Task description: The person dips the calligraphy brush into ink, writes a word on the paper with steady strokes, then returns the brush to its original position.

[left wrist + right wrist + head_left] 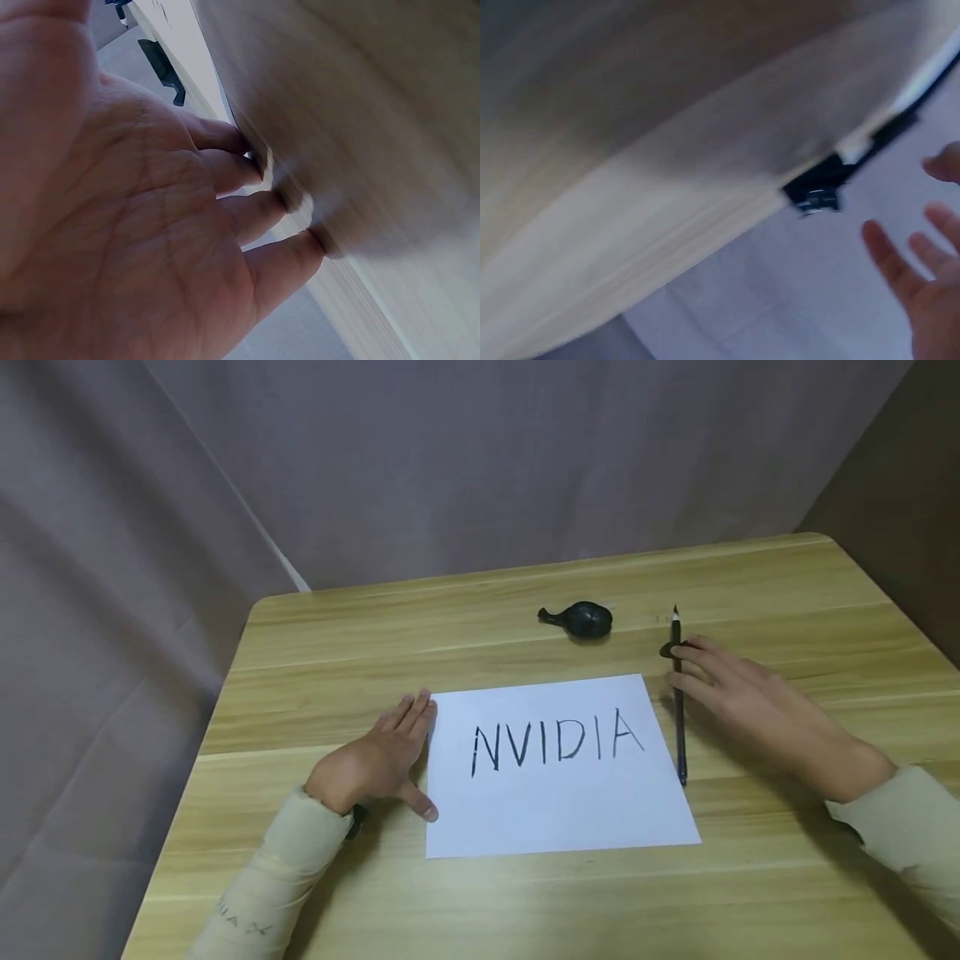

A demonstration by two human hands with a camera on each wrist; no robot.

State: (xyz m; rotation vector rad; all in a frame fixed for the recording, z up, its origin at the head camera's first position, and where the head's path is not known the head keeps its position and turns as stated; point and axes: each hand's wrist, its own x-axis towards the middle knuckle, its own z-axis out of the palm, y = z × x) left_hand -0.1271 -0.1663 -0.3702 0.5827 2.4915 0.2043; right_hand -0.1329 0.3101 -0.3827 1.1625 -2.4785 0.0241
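A white sheet of paper (555,818) lies on the wooden table, with "NVIDIA" lettered on it in black. My left hand (382,758) rests at its left edge, thumb spread onto the paper; in the left wrist view its fingertips (289,266) touch the tabletop. To the right of the sheet lies a black writing brush (679,727), its dark tip pointing away, its upper part on a small dark rest (666,650). Over the brush hovers my right hand (757,702), its fingers loosely extended; the right wrist view shows these fingers (892,262) apart from the rest.
Behind the paper sits a glossy black gourd-shaped object (587,621) with a narrow neck. Grey curtain (480,468) hangs along the table's far side, and a brown surface (907,510) stands at the right.
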